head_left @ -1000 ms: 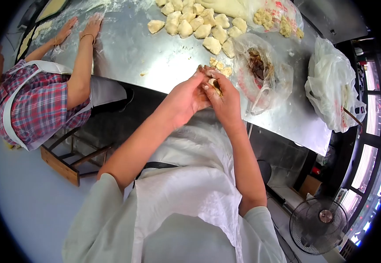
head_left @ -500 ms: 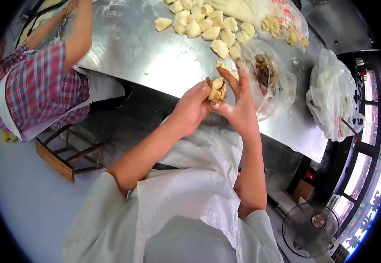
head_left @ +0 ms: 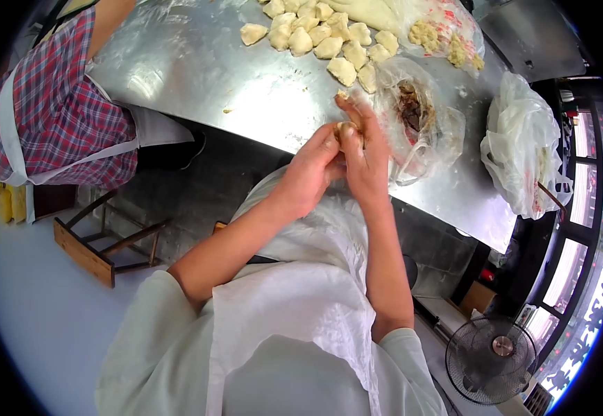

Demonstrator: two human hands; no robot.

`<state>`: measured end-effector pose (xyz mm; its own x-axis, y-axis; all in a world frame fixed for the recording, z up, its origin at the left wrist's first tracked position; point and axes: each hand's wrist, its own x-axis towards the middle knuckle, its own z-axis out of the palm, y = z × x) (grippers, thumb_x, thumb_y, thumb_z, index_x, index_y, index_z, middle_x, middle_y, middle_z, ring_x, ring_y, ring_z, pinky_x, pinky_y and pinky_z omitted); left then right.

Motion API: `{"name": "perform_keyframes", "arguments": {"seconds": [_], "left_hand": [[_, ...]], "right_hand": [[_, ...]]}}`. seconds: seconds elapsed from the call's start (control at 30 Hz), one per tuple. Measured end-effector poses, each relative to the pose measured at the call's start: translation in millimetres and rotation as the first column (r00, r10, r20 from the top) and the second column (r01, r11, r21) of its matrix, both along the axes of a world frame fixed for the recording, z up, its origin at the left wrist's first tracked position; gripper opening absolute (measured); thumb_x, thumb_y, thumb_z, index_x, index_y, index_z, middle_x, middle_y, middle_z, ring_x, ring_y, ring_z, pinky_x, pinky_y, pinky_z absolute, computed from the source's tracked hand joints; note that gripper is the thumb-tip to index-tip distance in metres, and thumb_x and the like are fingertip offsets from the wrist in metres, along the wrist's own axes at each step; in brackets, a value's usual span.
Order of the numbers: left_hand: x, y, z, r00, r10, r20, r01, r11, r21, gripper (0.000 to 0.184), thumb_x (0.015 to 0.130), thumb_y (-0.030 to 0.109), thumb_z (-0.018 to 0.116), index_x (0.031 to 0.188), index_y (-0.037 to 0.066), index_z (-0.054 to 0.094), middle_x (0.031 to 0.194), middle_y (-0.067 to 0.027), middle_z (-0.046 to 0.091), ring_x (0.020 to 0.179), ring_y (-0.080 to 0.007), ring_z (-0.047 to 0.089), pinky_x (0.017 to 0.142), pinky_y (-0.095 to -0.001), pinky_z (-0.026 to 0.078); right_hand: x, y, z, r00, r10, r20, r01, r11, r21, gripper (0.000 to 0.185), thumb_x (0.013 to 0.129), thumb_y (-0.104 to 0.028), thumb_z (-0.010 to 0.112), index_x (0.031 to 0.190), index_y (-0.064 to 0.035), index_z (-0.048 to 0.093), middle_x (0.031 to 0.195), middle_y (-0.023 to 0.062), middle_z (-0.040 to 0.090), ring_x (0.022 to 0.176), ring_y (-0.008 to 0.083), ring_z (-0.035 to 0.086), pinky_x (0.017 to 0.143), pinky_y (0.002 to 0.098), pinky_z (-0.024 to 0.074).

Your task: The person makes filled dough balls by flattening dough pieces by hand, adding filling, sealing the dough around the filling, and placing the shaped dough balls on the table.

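My left hand [head_left: 310,170] is curled below the table's near edge, fingers wrapped round a piece of dough with brown filling that the hands now mostly hide. My right hand [head_left: 367,156] closes over the same piece, its thumb pressing in beside the left thumb. A small smear of pale dough sits near the right fingertips. Just right of that hand lies an open clear plastic bag [head_left: 447,128] with dark brown filling [head_left: 412,107] inside. Beyond the hands, several pale dough pieces [head_left: 328,47] lie in a cluster on the metal table [head_left: 197,76].
A larger dough mass [head_left: 367,12] and yellowish crumbly lumps [head_left: 424,35] lie at the back. A white plastic bag [head_left: 523,142] hangs at the table's right end. On the left stand a co-worker in a checked shirt [head_left: 58,118] and a wooden stool [head_left: 83,251]. A fan [head_left: 492,360] is at lower right.
My right hand has closed inward over the filled dough, its thumb folding down, so the piece that showed between the hands is now mostly covered. The co-worker's arm has moved further left.
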<state>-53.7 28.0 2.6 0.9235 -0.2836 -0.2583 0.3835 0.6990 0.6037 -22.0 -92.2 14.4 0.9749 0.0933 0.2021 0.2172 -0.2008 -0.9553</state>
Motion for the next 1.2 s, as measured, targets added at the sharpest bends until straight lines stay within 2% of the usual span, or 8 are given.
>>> {"name": "perform_keyframes", "arguments": {"seconds": [0.2, 0.47, 0.6, 0.7, 0.97, 1.07, 1.17, 1.2], "left_hand": [[-0.8, 5.9, -16.5, 0.984, -0.165, 0.068, 0.168, 0.985, -0.043, 0.04, 0.113, 0.034, 0.037, 0.142, 0.009, 0.048, 0.121, -0.0035, 0.061, 0.098, -0.0122, 0.059, 0.082, -0.0315, 0.05], [0.3, -16.1, 17.1, 0.991, -0.099, -0.086, 0.098, 0.995, -0.019, 0.042, 0.115, 0.04, 0.027, 0.137, 0.012, 0.05, 0.124, -0.0029, 0.061, 0.107, -0.0135, 0.061, 0.089, -0.034, 0.051], [0.6, -15.6, 12.0, 0.994, -0.102, -0.041, 0.104, 0.994, 0.033, 0.042, 0.115, 0.04, 0.029, 0.135, 0.011, 0.051, 0.125, -0.0041, 0.06, 0.109, -0.015, 0.061, 0.092, -0.0351, 0.051], [1.9, -12.3, -11.6, 0.991, -0.132, 0.035, 0.132, 0.991, 0.016, 0.041, 0.115, 0.041, 0.031, 0.134, 0.01, 0.051, 0.116, -0.0036, 0.062, 0.099, -0.0138, 0.06, 0.084, -0.0334, 0.05], [9.2, -7.6, -36.0, 0.904, -0.377, 0.201, 0.392, 0.919, -0.044, 0.048, 0.112, 0.049, 0.034, 0.134, 0.01, 0.051, 0.11, -0.0033, 0.063, 0.093, -0.0131, 0.058, 0.08, -0.0329, 0.048], [-0.3, -26.6, 19.6, 0.99, -0.089, -0.105, 0.085, 0.996, -0.04, 0.046, 0.114, 0.046, 0.033, 0.137, 0.01, 0.05, 0.124, -0.0046, 0.061, 0.108, -0.014, 0.06, 0.092, -0.0353, 0.05], [-4.6, -18.3, 11.6, 0.991, -0.127, -0.043, 0.127, 0.992, 0.017, 0.043, 0.114, 0.042, 0.031, 0.139, 0.011, 0.049, 0.133, -0.0054, 0.058, 0.119, -0.0149, 0.058, 0.1, -0.0377, 0.049], [-4.3, -15.4, 6.1, 0.994, -0.106, -0.005, 0.106, 0.994, 0.015, 0.043, 0.115, 0.041, 0.031, 0.138, 0.011, 0.049, 0.132, -0.0054, 0.059, 0.118, -0.0148, 0.058, 0.099, -0.0375, 0.049]], "right_hand": [[-2.9, -35.4, 32.7, 0.962, 0.179, -0.208, -0.202, 0.975, -0.094, 0.081, 0.083, -0.027, 0.08, 0.151, -0.002, 0.046, 0.143, 0.0168, 0.061, 0.137, 0.029, 0.054, 0.114, 0.0394, 0.0402], [-11.3, -23.3, -3.8, 0.999, -0.043, 0.007, 0.043, 0.999, -0.004, 0.029, 0.102, -0.019, 0.058, 0.115, 0.0039, 0.069, 0.118, 0.0161, 0.074, 0.112, 0.0299, 0.068, 0.1, 0.0372, 0.0495], [-0.5, -31.9, -8.3, 0.988, 0.044, 0.15, -0.013, 0.979, -0.202, 0.046, 0.1, -0.016, 0.057, 0.143, 0.0008, 0.052, 0.139, 0.0219, 0.062, 0.125, 0.0311, 0.061, 0.108, 0.0374, 0.0448], [-8.8, -36.7, 16.1, 0.908, 0.258, -0.329, -0.151, 0.936, 0.317, 0.091, 0.09, -0.011, 0.063, 0.166, -0.008, 0.014, 0.157, 0.027, 0.042, 0.139, 0.0312, 0.05, 0.114, 0.0378, 0.0402], [-12.9, -43.5, 0.0, 0.994, 0.067, -0.089, -0.069, 0.997, -0.022, 0.032, 0.096, -0.017, 0.071, 0.121, 0.0018, 0.067, 0.126, 0.0174, 0.07, 0.124, 0.0282, 0.063, 0.104, 0.037, 0.0476], [-14.1, -30.4, 3.1, 0.993, -0.02, -0.116, 0.027, 0.998, 0.064, 0.028, 0.099, -0.017, 0.065, 0.118, 0.0027, 0.069, 0.125, 0.0169, 0.07, 0.125, 0.0292, 0.062, 0.107, 0.0375, 0.0446], [-2.2, -30.3, -7.3, 0.976, -0.017, 0.219, 0.094, 0.933, -0.347, 0.038, 0.102, -0.018, 0.06, 0.135, 0.0011, 0.061, 0.135, 0.0193, 0.065, 0.129, 0.0283, 0.059, 0.109, 0.0375, 0.0435], [-2.5, -25.3, 2.2, 0.998, -0.005, 0.055, 0.017, 0.976, -0.219, 0.045, 0.1, -0.016, 0.058, 0.141, 0.001, 0.056, 0.138, 0.0197, 0.063, 0.131, 0.0277, 0.057, 0.11, 0.0372, 0.0421]]}}
